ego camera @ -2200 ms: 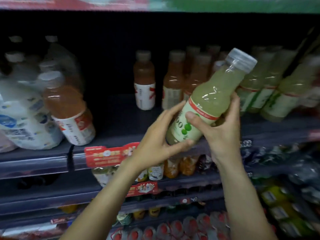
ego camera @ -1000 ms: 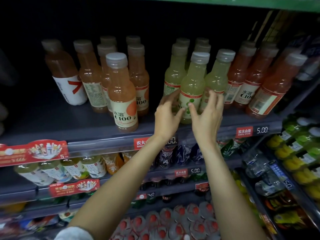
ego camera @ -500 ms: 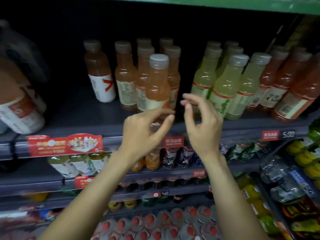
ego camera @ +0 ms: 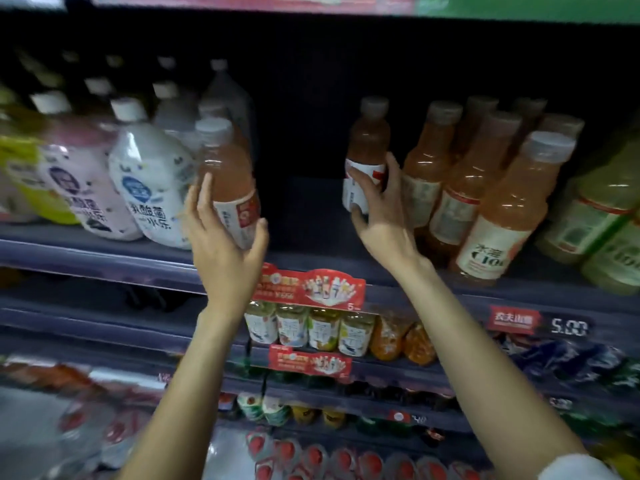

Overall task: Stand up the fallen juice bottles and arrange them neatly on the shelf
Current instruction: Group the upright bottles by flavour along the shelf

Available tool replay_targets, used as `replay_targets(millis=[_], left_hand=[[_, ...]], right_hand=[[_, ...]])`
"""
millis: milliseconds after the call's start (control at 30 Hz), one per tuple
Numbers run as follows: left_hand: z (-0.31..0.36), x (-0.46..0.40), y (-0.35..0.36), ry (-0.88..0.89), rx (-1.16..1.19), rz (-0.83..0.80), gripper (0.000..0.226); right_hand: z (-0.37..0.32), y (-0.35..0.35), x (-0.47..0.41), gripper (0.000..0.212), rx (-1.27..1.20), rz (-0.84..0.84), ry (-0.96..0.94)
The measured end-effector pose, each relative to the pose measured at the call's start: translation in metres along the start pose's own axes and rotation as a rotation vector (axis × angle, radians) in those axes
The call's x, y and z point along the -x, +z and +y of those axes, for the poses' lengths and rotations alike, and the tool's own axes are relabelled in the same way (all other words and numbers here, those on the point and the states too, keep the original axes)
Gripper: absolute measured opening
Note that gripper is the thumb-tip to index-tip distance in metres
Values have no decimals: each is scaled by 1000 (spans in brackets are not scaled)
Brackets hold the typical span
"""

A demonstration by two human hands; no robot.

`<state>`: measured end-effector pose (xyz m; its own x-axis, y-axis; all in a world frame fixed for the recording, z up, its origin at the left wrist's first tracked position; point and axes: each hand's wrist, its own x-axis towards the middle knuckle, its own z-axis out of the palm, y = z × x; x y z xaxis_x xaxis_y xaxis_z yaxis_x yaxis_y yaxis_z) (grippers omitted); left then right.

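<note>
Regrouping strays: left hand (ego camera: 225,247) grasping pink plastic juice bottle (ego camera: 230,181) at nine o'clock, right hand (ego camera: 377,216) clasping red-labelled pink bottle (ego camera: 367,150) at centre. Next: probably closing the gap toward the three-o'clock orange row (ego camera: 485,188).

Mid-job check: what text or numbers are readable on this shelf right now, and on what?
"5.00": price tag on the shelf edge.
"农夫山泉": red tag beside it.
"C100", partly cut off: front orange bottle.
"5": red promo sign; the rest is blurred.
Labels on the bottles in the left hand and right hand: unreadable.
</note>
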<state>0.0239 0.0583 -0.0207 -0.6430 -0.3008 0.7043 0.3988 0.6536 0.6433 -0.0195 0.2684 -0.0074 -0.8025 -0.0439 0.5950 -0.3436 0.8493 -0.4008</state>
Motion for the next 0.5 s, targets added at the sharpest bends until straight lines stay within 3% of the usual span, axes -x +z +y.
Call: replay_targets(millis=[200,400,500], left_hand=[[-12,-15,14,-114,44,-40,90],[-24,-21,12,-101,105,-82,90],[-26,-22,14,-94,143,-122,93]], right_hand=[[1,29,-47,79,-34,161,210],[-1,36,-56,72,-25,148,156],[-12,27,-49,84,-177,144,137]])
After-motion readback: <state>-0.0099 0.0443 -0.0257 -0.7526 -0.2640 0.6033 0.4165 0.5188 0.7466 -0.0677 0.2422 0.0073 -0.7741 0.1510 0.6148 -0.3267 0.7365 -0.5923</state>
